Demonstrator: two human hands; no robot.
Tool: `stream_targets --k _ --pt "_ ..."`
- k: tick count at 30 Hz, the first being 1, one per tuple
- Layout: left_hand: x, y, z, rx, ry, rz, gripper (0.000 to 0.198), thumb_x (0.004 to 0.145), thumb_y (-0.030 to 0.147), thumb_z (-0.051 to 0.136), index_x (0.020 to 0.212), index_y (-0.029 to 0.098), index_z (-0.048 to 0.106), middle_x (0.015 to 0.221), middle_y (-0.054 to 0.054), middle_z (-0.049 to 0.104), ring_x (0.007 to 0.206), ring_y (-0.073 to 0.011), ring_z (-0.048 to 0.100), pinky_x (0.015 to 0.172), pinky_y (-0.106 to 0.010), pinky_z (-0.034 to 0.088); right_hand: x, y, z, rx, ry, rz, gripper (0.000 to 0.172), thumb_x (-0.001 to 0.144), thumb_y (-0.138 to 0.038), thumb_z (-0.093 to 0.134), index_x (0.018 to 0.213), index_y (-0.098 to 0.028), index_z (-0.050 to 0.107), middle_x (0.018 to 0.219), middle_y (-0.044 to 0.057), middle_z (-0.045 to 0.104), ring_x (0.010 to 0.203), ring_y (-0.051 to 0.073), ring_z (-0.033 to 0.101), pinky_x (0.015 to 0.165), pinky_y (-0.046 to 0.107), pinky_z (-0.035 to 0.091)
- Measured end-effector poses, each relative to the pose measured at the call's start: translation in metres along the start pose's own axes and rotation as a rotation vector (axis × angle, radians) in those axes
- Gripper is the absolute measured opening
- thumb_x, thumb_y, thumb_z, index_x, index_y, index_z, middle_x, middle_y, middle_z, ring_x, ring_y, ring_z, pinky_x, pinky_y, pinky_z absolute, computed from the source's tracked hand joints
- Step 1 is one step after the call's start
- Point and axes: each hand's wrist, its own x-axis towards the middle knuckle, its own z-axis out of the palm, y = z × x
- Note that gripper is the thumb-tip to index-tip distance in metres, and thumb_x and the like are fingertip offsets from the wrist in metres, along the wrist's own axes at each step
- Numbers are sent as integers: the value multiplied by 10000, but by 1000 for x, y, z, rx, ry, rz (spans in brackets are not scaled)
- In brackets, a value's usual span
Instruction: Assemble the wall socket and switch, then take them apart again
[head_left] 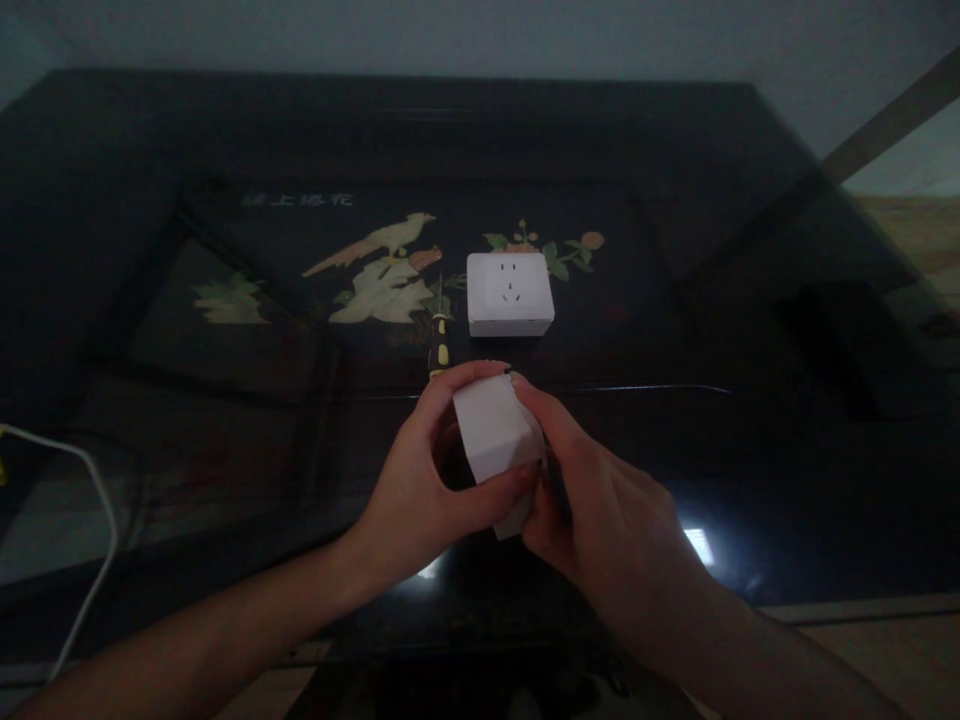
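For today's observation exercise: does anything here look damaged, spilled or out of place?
Nothing stands out. The white square socket sits flat on the dark glossy table, a yellow-and-black screwdriver beside it; left hand and right hand grip a white plastic box.

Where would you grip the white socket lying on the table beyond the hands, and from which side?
Take the socket by its near and far side walls, coming from above. It lies flat, face up, a low box with straight walls. The screwdriver lies close to its left side, crowding a left-right pinch. The left hand and right hand hold a white block.
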Motion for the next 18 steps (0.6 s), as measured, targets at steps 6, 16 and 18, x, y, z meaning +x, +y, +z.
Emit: stream_targets --k 6,16,18 --pt "0 0 2 -58 23 30 525 712 258 765 1184 225 538 1171 -33 676 1042 -215 661 863 -326 566 -1 -3 5 -89 49 -3 571 908 -71 380 1460 -139 250 1357 171 614 1215 242 626 897 340 615" --pt "3 -4 4 -189 27 27 528 674 223 786 1151 217 560 1102 -25 679 974 -189 671 817 -281 559 0 2 10 -265 88 -39 384 957 -106 332 1334 -45 378 1316 215 634 1219 207 621 836 226 603" --pt "3 -4 5 -212 37 20 511 676 212 782 1140 215 568 1075 -19 685 948 -183 675 797 -274 561 0 1 11 -297 97 -52 367 975 -110 325 1331 -43 386 1300 216 645 1210 209 628 843 228 598"
